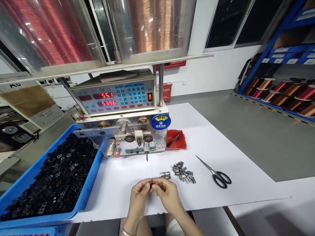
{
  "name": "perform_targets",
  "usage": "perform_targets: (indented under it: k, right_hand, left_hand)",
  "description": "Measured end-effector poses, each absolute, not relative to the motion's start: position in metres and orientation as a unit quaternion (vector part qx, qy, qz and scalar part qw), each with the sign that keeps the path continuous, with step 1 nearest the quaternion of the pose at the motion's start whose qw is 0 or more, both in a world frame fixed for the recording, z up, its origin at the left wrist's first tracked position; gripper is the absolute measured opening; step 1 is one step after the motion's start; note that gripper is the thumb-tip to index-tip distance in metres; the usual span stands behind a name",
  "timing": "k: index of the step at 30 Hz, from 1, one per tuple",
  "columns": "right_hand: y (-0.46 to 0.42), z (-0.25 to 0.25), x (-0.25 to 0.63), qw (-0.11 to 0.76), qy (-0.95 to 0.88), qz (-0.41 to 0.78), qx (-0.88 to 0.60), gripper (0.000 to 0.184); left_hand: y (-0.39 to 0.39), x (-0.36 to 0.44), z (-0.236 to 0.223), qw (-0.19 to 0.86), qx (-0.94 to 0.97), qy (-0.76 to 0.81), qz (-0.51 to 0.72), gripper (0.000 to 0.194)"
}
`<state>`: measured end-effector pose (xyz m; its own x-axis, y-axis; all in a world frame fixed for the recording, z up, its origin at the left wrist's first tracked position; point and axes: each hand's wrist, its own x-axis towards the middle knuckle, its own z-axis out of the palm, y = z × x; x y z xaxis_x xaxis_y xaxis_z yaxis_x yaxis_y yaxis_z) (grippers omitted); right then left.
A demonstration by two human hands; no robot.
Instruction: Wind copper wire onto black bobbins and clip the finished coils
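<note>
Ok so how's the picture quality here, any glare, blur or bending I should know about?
Head view: even, bright lighting with faint shadows on the white table; glare streaks on the clear covers above the winding machine; straight edges bow outward, wide-lens distortion; the small part between left hand and right hand is too tiny to resolve.

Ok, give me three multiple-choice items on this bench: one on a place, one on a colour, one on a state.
1. Where do the scissors lie?
A. in the blue bin
B. on the white table, right of the grey parts
C. on top of the machine

2. What colour is the small tray beside the winding machine?
A. red
B. green
C. yellow

3. What are the hands doing?
A. resting flat and empty
B. gripping the scissors
C. pinching one small part between them

Key: 1 B, the scissors sit on the white table right of the grey parts. 2 A, the tray is red. 3 C, the left hand and right hand meet on a small part.
</note>
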<state>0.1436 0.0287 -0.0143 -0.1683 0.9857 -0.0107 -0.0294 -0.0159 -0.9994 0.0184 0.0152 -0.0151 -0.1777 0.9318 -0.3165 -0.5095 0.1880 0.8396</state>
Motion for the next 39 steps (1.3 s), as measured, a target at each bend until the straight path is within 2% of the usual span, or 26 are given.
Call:
perform_targets:
  k: [6, 10, 14, 17, 20, 23, 29, 31, 35, 39]
  right_hand:
    - [0.038, -0.009, 0.15, 0.444, -0.607, 0.493, -0.438, 0.019]
    - [0.045, -0.004, 0.169, 0.424, -0.651, 0.442, -0.448, 0.021]
    - [0.049, -0.009, 0.207, 0.432, -0.698, 0.252, -0.513, 0.024]
    - [0.047, -0.015, 0.221, 0.347, -0.771, 0.134, -0.518, 0.023]
    - [0.042, -0.018, 0.215, 0.257, -0.809, 0.091, -0.522, 0.014]
    - [0.039, -0.019, 0.204, 0.218, -0.813, 0.065, -0.536, 0.013]
    - [0.037, -0.021, 0.201, 0.218, -0.802, 0.102, -0.546, 0.015]
    - [0.033, -0.017, 0.199, 0.252, -0.791, 0.169, -0.531, 0.013]
    - [0.024, 0.0, 0.188, 0.336, -0.741, 0.378, -0.441, 0.007]
    - [0.022, 0.011, 0.177, 0.355, -0.735, 0.415, -0.403, 0.009]
  left_hand:
    - [0.019, 0.012, -0.008, 0.696, 0.214, 0.437, 0.528, 0.043]
    - [0.018, 0.006, -0.014, 0.682, 0.266, 0.446, 0.515, 0.042]
    - [0.015, -0.001, -0.022, 0.651, 0.3, 0.462, 0.522, 0.039]
    - [0.013, -0.002, -0.024, 0.653, 0.315, 0.453, 0.519, 0.034]
    - [0.012, 0.001, -0.024, 0.638, 0.314, 0.465, 0.528, 0.034]
    - [0.008, 0.005, -0.024, 0.623, 0.317, 0.473, 0.536, 0.033]
    - [0.002, 0.006, -0.028, 0.616, 0.329, 0.459, 0.549, 0.032]
    - [0.001, 0.007, -0.029, 0.615, 0.325, 0.457, 0.554, 0.031]
    - [0.001, 0.009, -0.029, 0.615, 0.328, 0.444, 0.562, 0.033]
    - [0.001, 0.009, -0.027, 0.613, 0.326, 0.438, 0.571, 0.033]
